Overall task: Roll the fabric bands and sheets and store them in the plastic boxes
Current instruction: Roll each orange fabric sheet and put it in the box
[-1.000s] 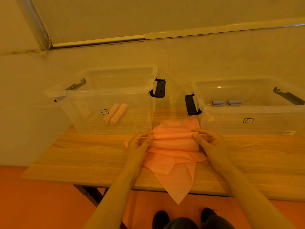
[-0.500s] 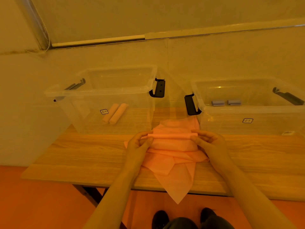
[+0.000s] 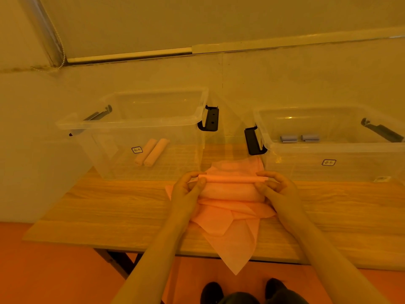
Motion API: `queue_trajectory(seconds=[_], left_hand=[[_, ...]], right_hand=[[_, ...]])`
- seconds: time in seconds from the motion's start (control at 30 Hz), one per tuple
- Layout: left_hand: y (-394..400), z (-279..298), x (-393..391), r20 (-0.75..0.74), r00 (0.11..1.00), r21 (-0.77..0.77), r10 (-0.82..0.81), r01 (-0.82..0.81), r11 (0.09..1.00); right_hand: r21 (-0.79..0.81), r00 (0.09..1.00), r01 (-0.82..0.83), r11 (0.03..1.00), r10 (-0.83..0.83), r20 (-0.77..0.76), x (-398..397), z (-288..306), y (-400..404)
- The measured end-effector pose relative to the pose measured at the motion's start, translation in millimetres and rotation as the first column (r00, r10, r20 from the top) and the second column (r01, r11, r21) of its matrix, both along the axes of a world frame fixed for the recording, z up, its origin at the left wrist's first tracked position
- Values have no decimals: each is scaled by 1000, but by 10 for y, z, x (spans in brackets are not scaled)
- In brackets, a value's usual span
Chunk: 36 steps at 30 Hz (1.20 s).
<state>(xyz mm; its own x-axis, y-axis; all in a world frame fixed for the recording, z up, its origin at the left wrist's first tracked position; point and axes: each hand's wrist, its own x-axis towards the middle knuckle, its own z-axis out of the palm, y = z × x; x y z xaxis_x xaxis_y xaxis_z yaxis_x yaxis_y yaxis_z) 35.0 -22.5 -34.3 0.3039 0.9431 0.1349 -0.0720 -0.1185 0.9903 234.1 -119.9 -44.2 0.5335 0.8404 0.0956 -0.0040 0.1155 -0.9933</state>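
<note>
A pink fabric sheet (image 3: 232, 218) lies on the wooden table (image 3: 109, 207), one corner hanging over the front edge. Its far edge is rolled into a thin tube (image 3: 232, 179). My left hand (image 3: 188, 189) pinches the tube's left end and my right hand (image 3: 276, 189) pinches its right end. Behind stand two clear plastic boxes. The left box (image 3: 140, 128) holds two pink rolls (image 3: 152, 152). The right box (image 3: 333, 150) holds two small grey rolls (image 3: 299, 138).
Black latch handles (image 3: 210, 118) hang on the box ends facing each other, with a narrow gap between the boxes. A wall runs close behind. The orange floor and my dark shoes (image 3: 212, 291) show below the table's front edge.
The rolled tube at the sheet's far edge has grown slightly tighter and thicker under my fingers. Both hands stay at its ends; the boxes have not moved.
</note>
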Motion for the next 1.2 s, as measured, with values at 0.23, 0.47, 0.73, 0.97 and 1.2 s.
queue_trajectory(seconds=[0.23, 0.47, 0.73, 0.97, 1.2], left_hand=[[-1, -79, 0, 27, 999, -88, 36, -33, 996], [2, -69, 11, 39, 999, -105, 21, -17, 994], [16, -73, 1, 73, 997, -150, 19, -8, 989], [-2, -58, -12, 63, 998, -151, 5, 4, 989], [-54, -5, 1, 30, 1000, -78, -5, 7, 997]], right_hand=[[8, 1000, 29, 1000, -29, -12, 9, -7, -1], [-13, 997, 3, 1000, -4, -82, -3, 29, -29], [-13, 999, 24, 1000, -25, -20, -36, 57, -46], [-13, 999, -33, 999, 33, -31, -11, 42, -42], [-22, 999, -14, 1000, 13, -42, 19, -13, -13]])
